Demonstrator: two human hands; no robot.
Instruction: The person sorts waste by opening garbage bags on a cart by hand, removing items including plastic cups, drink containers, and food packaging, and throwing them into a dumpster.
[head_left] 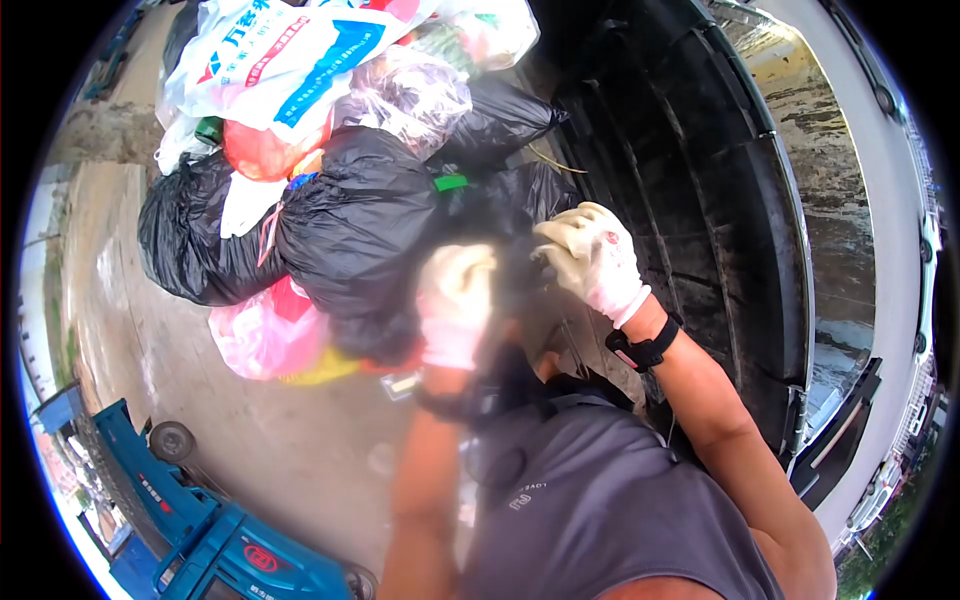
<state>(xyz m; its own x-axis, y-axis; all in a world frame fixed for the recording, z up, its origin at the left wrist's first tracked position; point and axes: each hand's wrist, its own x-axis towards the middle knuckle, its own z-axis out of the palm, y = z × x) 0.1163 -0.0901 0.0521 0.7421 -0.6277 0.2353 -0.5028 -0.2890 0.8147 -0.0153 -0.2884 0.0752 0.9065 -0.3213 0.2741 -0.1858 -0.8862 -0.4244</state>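
Observation:
My left hand (457, 290), in a pale work glove, has its fingers curled in beside the large black bag (360, 205); a blur hides what they hold, if anything. To its right, my right hand (592, 255), also gloved, is closed, with dark material at its fingertips that I cannot make out clearly. Another black bag (500, 115) lies above the hands. White printed bags (290, 60), a red bag (275, 148) and a pink bag (268, 330) are heaped with the black ones.
A dark ribbed metal container wall (700, 190) curves along the right. At the lower left stands a blue vehicle (240, 550), with a wheel (172, 441) near it. Concrete ground (290, 430) shows below the bags. Parked cars line the far right road.

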